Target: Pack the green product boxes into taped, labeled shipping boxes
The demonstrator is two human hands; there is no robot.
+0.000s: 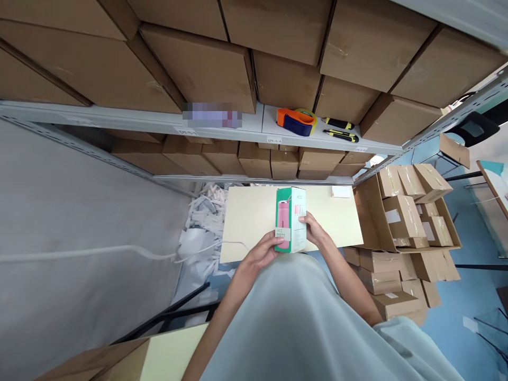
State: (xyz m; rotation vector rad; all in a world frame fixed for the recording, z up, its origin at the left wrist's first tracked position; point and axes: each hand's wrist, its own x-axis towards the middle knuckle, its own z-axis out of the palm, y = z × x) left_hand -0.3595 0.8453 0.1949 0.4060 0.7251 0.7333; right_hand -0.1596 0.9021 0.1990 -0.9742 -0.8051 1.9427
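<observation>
Many brown cardboard boxes (198, 69) fill grey metal shelving (230, 135) along the far side of a pale yellow rectangular tabletop (250, 217). An open brown carton (369, 211) stands at its right end. Left hand (264, 250) and right hand (314, 231) grip a green-and-white cardboard box (298, 228) over the tabletop. Beyond, an orange-and-blue tape dispenser (296, 123) and yellow-and-black cutters (341, 136) occupy the shelf.

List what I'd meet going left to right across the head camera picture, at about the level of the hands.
Grey wall, heap of white scraps, left hand, green-and-white box, right hand, big open carton holding smaller boxes.
</observation>
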